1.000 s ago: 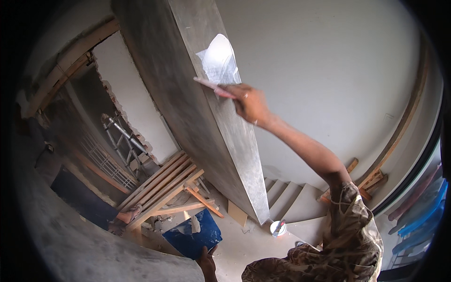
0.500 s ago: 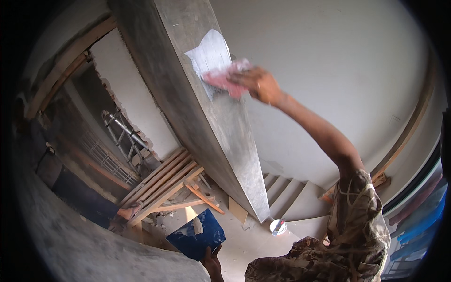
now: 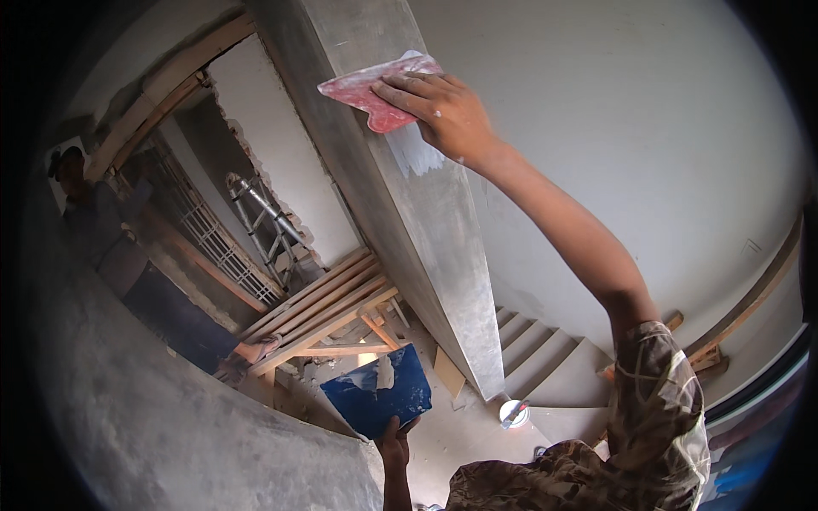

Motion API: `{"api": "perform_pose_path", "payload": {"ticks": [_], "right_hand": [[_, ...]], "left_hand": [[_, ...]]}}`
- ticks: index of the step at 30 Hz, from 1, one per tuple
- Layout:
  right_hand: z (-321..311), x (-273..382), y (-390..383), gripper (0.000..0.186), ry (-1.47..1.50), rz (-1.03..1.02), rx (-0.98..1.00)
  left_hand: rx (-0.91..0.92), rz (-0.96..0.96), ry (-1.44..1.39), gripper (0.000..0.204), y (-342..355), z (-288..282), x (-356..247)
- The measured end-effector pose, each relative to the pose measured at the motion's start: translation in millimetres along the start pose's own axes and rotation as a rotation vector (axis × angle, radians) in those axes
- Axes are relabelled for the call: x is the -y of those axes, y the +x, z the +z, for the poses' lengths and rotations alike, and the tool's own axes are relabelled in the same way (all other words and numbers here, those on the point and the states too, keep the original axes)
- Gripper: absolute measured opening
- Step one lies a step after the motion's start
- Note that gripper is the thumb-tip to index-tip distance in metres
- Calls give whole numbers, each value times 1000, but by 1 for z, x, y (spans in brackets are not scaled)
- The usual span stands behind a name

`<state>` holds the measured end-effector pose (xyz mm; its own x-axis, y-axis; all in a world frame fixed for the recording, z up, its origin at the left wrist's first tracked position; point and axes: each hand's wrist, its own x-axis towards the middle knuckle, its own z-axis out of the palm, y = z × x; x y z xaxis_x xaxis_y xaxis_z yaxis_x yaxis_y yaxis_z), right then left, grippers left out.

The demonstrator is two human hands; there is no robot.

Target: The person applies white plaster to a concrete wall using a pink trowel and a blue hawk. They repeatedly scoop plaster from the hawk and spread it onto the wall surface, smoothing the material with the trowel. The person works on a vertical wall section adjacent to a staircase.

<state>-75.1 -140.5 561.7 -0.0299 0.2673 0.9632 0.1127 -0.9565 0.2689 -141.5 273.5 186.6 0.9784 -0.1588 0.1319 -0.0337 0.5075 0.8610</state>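
Red spreader: A red spreader (image 3: 358,89) smeared with white is held before the upper part of the grey pillar (image 3: 452,272); whether its edge is pressed to the surface cannot be told.
Right hand: The spreader is grasped by the right hand (image 3: 447,111), with the fingers laid over its face; white flecks are seen on the skin.
White patch: A white patch (image 3: 411,155) is spread on the pillar's upper face, partly hidden by the spreader and streaked at its lower end.
Blue board: A blue board (image 3: 362,404) is held tilted, left of the pillar's foot; a whitish lump (image 3: 385,372) is carried near its upper edge.
Left hand: The board is gripped at its lower edge by the left hand (image 3: 394,432).
White bucket: A white bucket (image 3: 508,423) is set just beside the pillar's foot, with a red-and-grey tool (image 3: 515,412) laid across its top.
Stairs: Pale steps (image 3: 554,366) are seen right of the pillar's foot.
Plank platform: Wooden planks (image 3: 324,302) are laid side by side, left of the pillar.
Ladder: A metal ladder (image 3: 271,223) is seen beyond the planks, left of the pillar.
Other person: A dark-clothed person (image 3: 183,311) is seen farther left of the pillar, feet placed near the planks.
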Motion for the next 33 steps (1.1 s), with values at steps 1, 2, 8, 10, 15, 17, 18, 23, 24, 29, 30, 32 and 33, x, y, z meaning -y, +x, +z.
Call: {"api": "perform_pose_path", "payload": {"ticks": [1,2,8,10,15,17,18,23,24,29,30,32,33], "right_hand": [[6,2,-7,57,-2,13,16],[16,12,-29,57,-9,29,43],[3,55,-128,58,132,69,357],[-14,19,-63,58,74,-4,172],[-12,-31,55,47,-47,33,71],[-4,-32,60,46,-129,40,109],[-2,-27,47,43,-105,13,98],[4,28,-96,61,-7,-46,283],[3,36,-136,63,49,12,352],[-27,82,-217,61,140,237,571],[-29,96,-202,55,118,308,485],[-26,119,-155,54,125,432,269],[-22,124,-132,53,110,488,169]], "left_hand": [[13,-10,-17,52,2,6,2],[52,-17,0,54,5,4,5],[-75,71,49,51,-8,-34,-6],[-77,67,40,52,-4,-36,-1],[-15,45,-7,61,5,-30,-1],[-17,42,-7,62,6,-30,3],[-24,42,-2,63,5,-32,3],[-98,-6,46,51,0,-45,1],[-94,-16,46,50,1,-46,3],[-9,33,31,49,6,-40,1],[-8,36,43,49,6,-39,-2],[41,34,78,49,5,-51,-10],[36,41,72,49,4,-52,-11]]}}
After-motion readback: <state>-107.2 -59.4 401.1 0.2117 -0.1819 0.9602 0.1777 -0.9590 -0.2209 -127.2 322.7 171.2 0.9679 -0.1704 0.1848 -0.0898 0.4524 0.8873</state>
